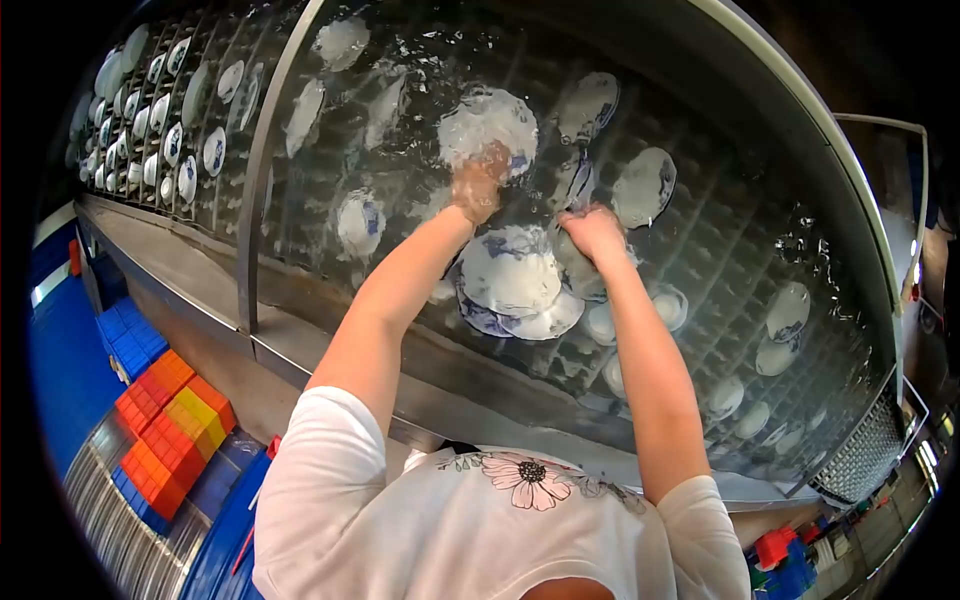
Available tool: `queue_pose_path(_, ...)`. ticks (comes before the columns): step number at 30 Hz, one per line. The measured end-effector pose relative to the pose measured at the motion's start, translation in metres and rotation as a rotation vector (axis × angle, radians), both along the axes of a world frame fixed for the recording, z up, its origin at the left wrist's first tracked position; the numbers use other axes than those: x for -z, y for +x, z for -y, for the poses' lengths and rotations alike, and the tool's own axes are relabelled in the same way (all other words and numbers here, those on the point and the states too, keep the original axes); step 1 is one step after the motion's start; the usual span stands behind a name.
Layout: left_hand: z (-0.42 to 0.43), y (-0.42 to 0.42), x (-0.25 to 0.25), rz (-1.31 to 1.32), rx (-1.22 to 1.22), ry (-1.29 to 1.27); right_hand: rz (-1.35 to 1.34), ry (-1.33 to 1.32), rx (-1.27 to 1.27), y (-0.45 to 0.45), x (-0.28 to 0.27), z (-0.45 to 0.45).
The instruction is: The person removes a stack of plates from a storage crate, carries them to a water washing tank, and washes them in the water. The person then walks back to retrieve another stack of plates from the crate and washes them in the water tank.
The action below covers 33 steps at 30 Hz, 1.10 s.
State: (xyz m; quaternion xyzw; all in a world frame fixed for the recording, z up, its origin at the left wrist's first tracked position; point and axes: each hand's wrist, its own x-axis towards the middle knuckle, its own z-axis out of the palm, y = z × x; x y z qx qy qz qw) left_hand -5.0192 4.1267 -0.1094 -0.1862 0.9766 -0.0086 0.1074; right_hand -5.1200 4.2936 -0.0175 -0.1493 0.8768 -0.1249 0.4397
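My left hand [478, 186] is under the rippling water, with its fingers at the lower edge of a white plate [482, 122] with blue marks. The ripples blur its fingertips, but the hand appears closed on that plate. To the right, at the water surface, my right hand [596, 232] has curled fingers at the near end of a blue-edged dish [575, 182] seen nearly edge-on. Another pale dish [580, 272] lies partly hidden beneath my right wrist. Between my forearms rests a stack of blue-and-white plates [512, 272].
Several plates lie scattered across the ridged tank bottom, including an oval plate [643, 186] and small bowls [668, 306]. A metal bar [262, 160] crosses at left; beyond it, several dishes [172, 143] sit on a conveyor. Colored crates [172, 430] stand outside the tank's near edge.
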Motion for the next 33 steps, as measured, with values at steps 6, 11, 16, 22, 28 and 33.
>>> queue_pose_path(6,0.043,0.006,-0.013,-0.117,0.197,-0.165,0.017,0.103,-0.116,-0.002,0.01,0.005)
queue_pose_path(11,0.074,-0.009,-0.056,0.064,0.102,0.173,0.067,0.196,-0.006,-0.006,-0.014,0.032)
queue_pose_path(16,0.106,-0.032,-0.056,-0.311,-0.177,0.177,0.074,-0.001,-0.071,-0.012,0.023,0.024)
queue_pose_path(22,0.126,-0.019,-0.041,-0.699,-0.429,-0.116,0.025,-0.03,0.094,-0.006,0.019,0.017)
queue_pose_path(28,0.086,-0.04,-0.062,-0.147,-0.398,0.123,-0.026,-0.102,0.087,0.01,0.018,0.012)
queue_pose_path(33,0.113,-0.049,-0.009,-0.794,-0.605,0.618,0.012,-0.262,0.227,0.019,0.007,-0.001)
